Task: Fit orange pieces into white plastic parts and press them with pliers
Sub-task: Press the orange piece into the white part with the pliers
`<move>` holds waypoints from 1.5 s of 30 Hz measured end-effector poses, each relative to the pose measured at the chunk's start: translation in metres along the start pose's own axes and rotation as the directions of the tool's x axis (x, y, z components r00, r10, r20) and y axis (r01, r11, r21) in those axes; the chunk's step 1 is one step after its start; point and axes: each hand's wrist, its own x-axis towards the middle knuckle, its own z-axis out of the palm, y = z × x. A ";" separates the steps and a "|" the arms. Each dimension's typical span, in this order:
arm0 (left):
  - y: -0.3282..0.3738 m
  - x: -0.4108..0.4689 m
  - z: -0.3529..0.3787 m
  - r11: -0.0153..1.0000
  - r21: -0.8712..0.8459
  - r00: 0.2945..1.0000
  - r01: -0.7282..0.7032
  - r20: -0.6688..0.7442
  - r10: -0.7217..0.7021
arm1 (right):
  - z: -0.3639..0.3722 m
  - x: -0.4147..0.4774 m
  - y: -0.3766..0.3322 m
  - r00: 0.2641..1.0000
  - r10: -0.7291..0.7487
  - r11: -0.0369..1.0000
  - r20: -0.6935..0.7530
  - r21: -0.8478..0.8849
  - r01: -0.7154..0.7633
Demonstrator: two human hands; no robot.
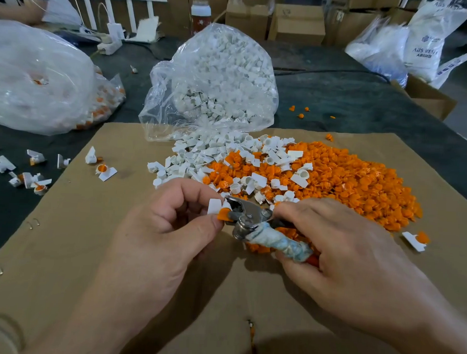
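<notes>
My left hand (167,222) pinches a white plastic part (214,206) with an orange piece (223,213) in it. The metal jaws of the pliers (247,218) close around that part from the right. My right hand (331,252) grips the pliers' cloth-wrapped handles. Behind the hands lies a big heap of orange pieces (348,183), with loose white parts (198,158) spilled over its left side. All of this sits on a sheet of brown cardboard (74,244).
An open clear bag of white parts (221,78) stands behind the heap. A bag of assembled pieces (34,79) lies at the left, with several assembled parts (32,178) scattered near it. One assembled part (415,240) lies at the right. Boxes and sacks line the far table edge.
</notes>
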 end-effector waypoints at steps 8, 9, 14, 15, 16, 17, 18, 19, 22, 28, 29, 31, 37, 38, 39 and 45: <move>0.002 -0.001 -0.002 0.999 -0.021 0.998 -0.027 0.064 0.029 | 0.000 0.001 0.000 1.000 -0.008 1.000 0.031 -0.004 0.008; 0.002 -0.001 -0.003 1.000 -0.015 0.997 -0.027 0.068 0.028 | 0.000 0.002 0.000 0.999 -0.006 1.000 0.035 -0.021 0.006; 0.000 -0.003 -0.002 0.999 0.009 0.996 -0.046 0.075 0.045 | 0.001 0.002 -0.001 1.000 0.007 0.998 0.017 -0.065 -0.006; -0.001 -0.003 -0.002 0.999 0.004 0.997 -0.048 0.067 0.048 | 0.001 0.002 -0.001 1.000 0.009 0.998 0.002 -0.059 -0.009; -0.001 -0.003 -0.002 0.999 -0.004 0.997 -0.048 0.060 0.048 | 0.001 0.002 -0.002 1.000 0.009 0.998 -0.011 -0.057 -0.009; -0.001 -0.003 -0.002 0.999 -0.015 0.997 -0.047 0.055 0.047 | 0.001 0.002 -0.002 1.000 0.008 0.998 -0.019 -0.057 -0.009; -0.001 -0.003 -0.002 0.999 -0.023 0.997 -0.047 0.053 0.048 | 0.001 0.002 -0.003 1.000 0.009 0.998 -0.022 -0.056 -0.010; 0.000 -0.003 -0.002 0.998 -0.027 0.997 -0.048 0.053 0.049 | 0.001 0.002 -0.003 1.000 0.010 0.998 -0.024 -0.054 -0.011; 0.001 -0.003 -0.003 0.998 -0.038 0.997 -0.051 0.054 0.053 | 0.001 0.002 -0.004 0.999 0.003 0.998 -0.043 -0.060 -0.005; 0.002 -0.003 -0.006 0.999 -0.043 0.997 -0.033 0.064 0.035 | 0.005 0.000 -0.008 0.993 -0.019 0.997 -0.116 -0.071 0.011; 0.003 -0.003 -0.006 0.999 -0.040 0.998 -0.033 0.060 0.035 | 0.006 0.000 -0.008 0.992 -0.020 0.997 -0.125 -0.072 0.011; 0.005 -0.004 -0.005 0.999 -0.020 0.999 -0.035 0.041 0.036 | 0.008 0.001 -0.006 0.990 -0.025 0.998 -0.136 -0.060 0.017; 0.004 0.002 -0.007 0.991 -0.053 0.985 0.124 -0.115 -0.129 | 0.010 0.007 0.007 0.993 0.060 0.986 -0.101 -0.149 -0.075; 0.003 0.003 -0.007 0.982 -0.052 0.978 0.181 -0.095 -0.185 | 0.010 0.008 0.009 0.992 0.094 0.977 -0.084 -0.185 -0.108; 0.003 0.002 -0.007 0.971 -0.047 0.969 0.236 -0.060 -0.239 | 0.011 0.009 0.010 0.990 0.127 0.966 -0.062 -0.219 -0.138; -0.002 -0.003 0.003 0.916 -0.054 0.916 0.398 0.079 -0.393 | 0.016 0.014 0.012 0.976 0.215 0.934 0.035 -0.299 -0.195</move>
